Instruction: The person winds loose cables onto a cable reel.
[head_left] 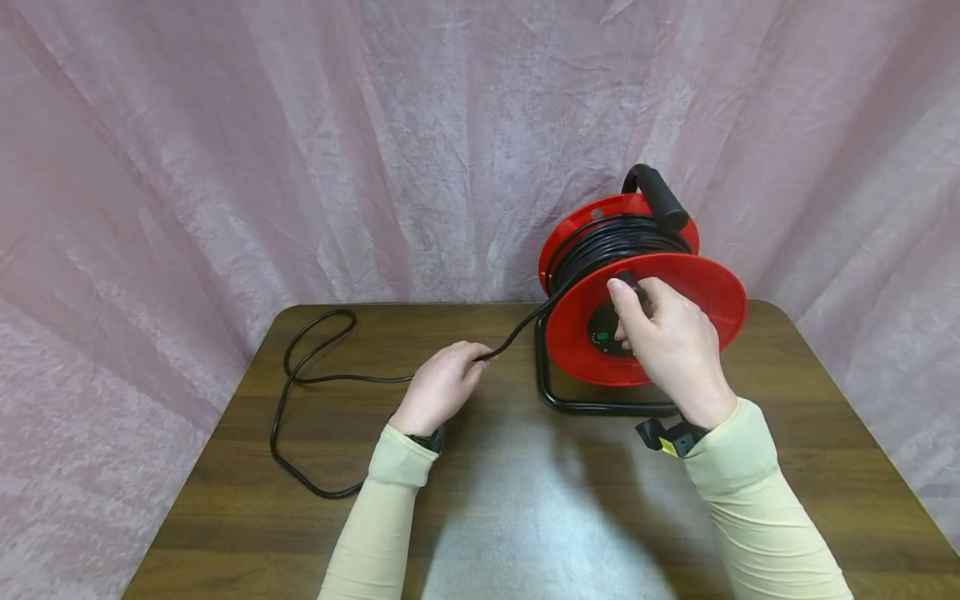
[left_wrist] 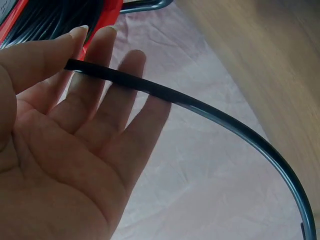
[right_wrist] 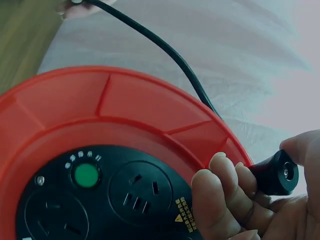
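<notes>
A red cable reel [head_left: 566, 342] wound with black cable [head_left: 611, 242] stands at the right rear of the wooden table. My right hand [head_left: 675, 350] grips the small black crank knob [right_wrist: 275, 175] on the reel's front disc; in the right wrist view the fingers curl round it. To the left of the reel, my left hand [head_left: 441, 385] pinches the cable between thumb and fingers. In the left wrist view, the cable [left_wrist: 210, 116] runs across the fingers. From this hand one stretch rises to the reel, while the other lies looped on the table.
The reel's black tube stand [head_left: 600, 408] rests on the table [head_left: 510, 517], and a black carrying handle [head_left: 660, 200] tops it. Sockets and a green button [right_wrist: 86, 175] sit in the reel's centre. A pink curtain [head_left: 420, 150] hangs behind the table's far edge.
</notes>
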